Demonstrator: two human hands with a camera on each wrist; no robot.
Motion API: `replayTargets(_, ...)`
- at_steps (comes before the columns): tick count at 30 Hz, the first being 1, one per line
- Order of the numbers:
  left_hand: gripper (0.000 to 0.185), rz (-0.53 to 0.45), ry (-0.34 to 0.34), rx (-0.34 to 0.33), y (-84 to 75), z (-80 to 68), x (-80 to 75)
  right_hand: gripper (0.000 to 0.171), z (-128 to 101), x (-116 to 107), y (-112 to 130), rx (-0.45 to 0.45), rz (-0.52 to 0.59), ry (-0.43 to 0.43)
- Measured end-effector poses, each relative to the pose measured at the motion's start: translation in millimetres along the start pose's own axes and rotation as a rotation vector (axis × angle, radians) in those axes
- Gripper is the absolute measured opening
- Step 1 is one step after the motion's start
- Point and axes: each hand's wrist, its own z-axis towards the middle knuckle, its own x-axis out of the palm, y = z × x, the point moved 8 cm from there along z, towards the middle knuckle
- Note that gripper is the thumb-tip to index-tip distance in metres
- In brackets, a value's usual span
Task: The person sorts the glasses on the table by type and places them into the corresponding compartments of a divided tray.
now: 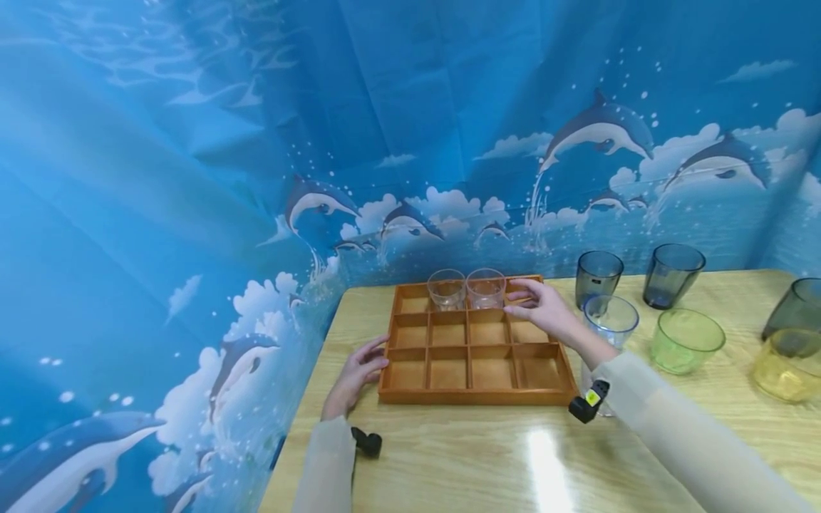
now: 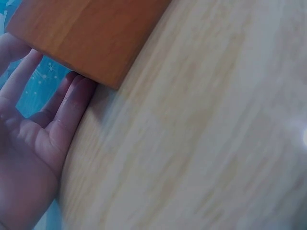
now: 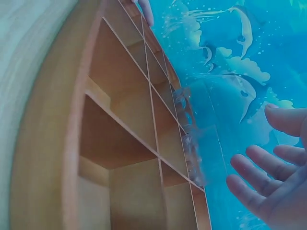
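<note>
A wooden divided tray [image 1: 481,397] sits on the table. Two clear glasses stand in its back row: the left glass [image 1: 447,292] in the second compartment from the left, the right glass [image 1: 486,291] in the third. My right hand [image 1: 544,308] is over the back right compartment, just right of that glass. In the right wrist view, the fingers [image 3: 259,167] are spread and relaxed, with nothing between them. At the tray's left side is my left hand [image 1: 355,376]; its loosely extended fingers [image 2: 72,103] touch the tray's edge [image 2: 91,43] in the left wrist view.
Right of the tray stand a clear glass [image 1: 611,313], a green glass [image 1: 688,342], a yellow glass [image 1: 785,370] and several dark glasses, one dark glass [image 1: 599,278] near the back edge. Another clear glass is partly hidden by the right sleeve [image 1: 693,427]. A dolphin-print curtain [image 1: 410,142] hangs behind the table.
</note>
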Motion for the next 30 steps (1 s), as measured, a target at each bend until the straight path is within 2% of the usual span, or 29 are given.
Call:
replayTargets(6, 0.048, 0.005, 0.008, 0.005, -0.6, 0.0, 1.2, 0.059, -21.6, -4.9, -0.1, -0.025, 0.024, -0.036)
replayTargets(10, 0.048, -0.002, 0.001, -0.003, 0.1, -0.2, 1.0, 0.056, -37.0, -12.9, 3.3, -0.051, -0.004, -0.094)
replayTargets(16, 0.048, -0.007, 0.0, -0.01, 0.7, -0.8, 1.2, 0.046, -60.6, -27.5, 8.3, -0.117, 0.026, -0.183)
replayTargets(25, 0.05, 0.014, -0.001, -0.021, 0.6, -1.5, -0.2, 0.041, -90.5, -48.9, 3.3, -0.151, 0.027, -0.281)
replayTargets(30, 0.049, 0.0, -0.002, -0.004, -1.4, -2.3, 0.7, 0.031, -106.8, -60.5, 1.3, -0.205, 0.079, -0.34)
